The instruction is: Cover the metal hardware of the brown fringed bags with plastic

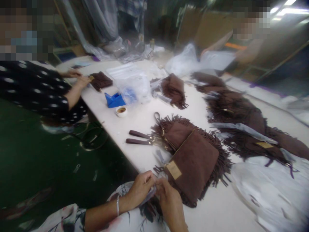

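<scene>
My left hand (pixel 141 190) and my right hand (pixel 170 201) meet at the table's near edge, fingers pinched together. Between them is a crumpled piece of clear plastic (pixel 150 196); whatever it may cover is hidden by the fingers. Just beyond my hands lies a dark brown fringed bag (pixel 196 159), flat on the table, with a gold-coloured tag (pixel 173 170) at its near corner. Under and behind it shows another brown bag (pixel 177 132) with fringe and a zip. Two brown wrist straps (pixel 138 141) with metal clasps stick out to the left.
More fringed bags (pixel 236 109) are heaped at the right, near white plastic bags (pixel 272 193). A blue piece (pixel 114 100), a small round container (pixel 121 111) and clear bags (pixel 132 82) lie farther back. At left, a co-worker's hands (pixel 80 82) handle a brown pouch (pixel 101 80). Another person stands across the table.
</scene>
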Available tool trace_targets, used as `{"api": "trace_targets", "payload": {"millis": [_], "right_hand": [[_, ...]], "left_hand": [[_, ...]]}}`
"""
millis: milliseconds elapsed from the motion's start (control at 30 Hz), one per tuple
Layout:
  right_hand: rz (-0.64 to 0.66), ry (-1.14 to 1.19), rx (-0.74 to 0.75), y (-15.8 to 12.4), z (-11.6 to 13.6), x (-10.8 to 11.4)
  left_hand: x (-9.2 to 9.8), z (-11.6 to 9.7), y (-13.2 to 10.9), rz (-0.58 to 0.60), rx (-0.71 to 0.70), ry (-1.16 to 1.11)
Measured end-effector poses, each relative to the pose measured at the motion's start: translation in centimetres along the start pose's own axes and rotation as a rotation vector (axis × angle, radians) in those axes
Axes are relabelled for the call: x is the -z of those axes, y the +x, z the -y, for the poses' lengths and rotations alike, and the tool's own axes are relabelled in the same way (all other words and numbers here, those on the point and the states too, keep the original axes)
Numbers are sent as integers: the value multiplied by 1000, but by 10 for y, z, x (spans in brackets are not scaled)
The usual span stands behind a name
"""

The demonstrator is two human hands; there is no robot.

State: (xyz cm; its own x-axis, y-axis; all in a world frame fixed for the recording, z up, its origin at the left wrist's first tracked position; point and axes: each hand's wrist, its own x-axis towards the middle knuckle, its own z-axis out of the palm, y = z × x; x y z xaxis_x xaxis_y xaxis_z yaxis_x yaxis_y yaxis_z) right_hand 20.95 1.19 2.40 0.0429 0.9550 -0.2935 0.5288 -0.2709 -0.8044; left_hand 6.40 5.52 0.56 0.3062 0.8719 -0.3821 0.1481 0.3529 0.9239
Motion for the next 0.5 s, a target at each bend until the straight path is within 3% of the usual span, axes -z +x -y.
{"api": "trace_targets", "payload": {"millis": [233,500], "right_hand": [[-92,163,-64,-6,-10,-10],[-105,520,-65,-13,-19,-18]], "left_hand": [[-8,8,2,-59,199,-184],[-15,-1,-1,-100,280,-236]]}}
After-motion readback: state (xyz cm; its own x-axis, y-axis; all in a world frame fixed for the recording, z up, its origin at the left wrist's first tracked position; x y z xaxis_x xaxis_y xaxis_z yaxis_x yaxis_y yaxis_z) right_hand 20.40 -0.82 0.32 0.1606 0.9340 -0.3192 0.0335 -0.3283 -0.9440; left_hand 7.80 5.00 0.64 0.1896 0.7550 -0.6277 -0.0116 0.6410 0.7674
